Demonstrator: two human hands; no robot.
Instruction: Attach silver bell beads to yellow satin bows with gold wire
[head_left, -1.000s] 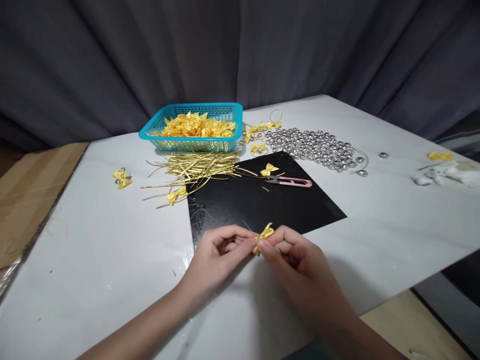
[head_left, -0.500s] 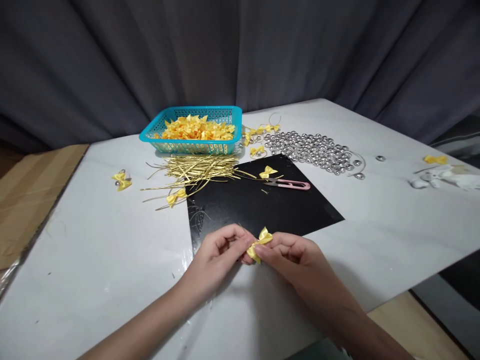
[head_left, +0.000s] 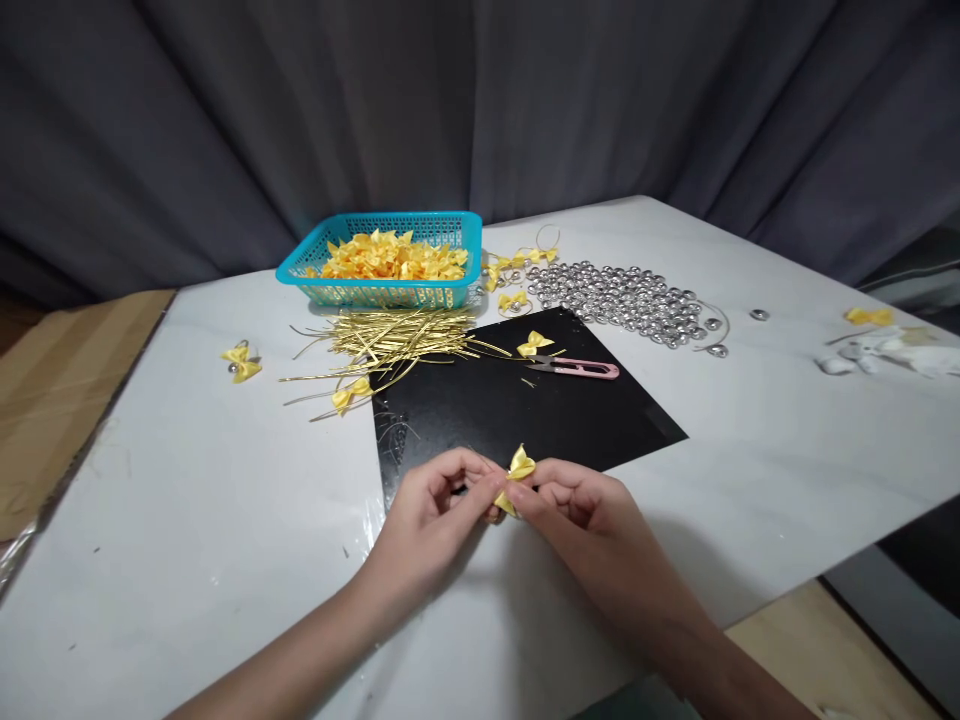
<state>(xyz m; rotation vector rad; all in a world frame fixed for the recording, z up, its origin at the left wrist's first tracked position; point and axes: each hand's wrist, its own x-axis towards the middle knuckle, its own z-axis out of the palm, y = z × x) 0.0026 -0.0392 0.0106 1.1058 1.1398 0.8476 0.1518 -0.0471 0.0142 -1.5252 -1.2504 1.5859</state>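
Together we pinch 1 small yellow bow (head_left: pixel 517 472) over the near edge of the black sheet (head_left: pixel 525 410), our left hand (head_left: pixel 435 510) and right hand (head_left: pixel 577 510) both closed on it with fingertips meeting. We read no writing or brand anywhere. Our fingers hide the bow's lower half and any wire there. Farther off lie pink snips (head_left: pixel 577 368), gold wires (head_left: pixel 390 340), a teal basket (head_left: pixel 382 292) of bows and silver beads (head_left: pixel 630 292); white bits at the right edge stay unclear.
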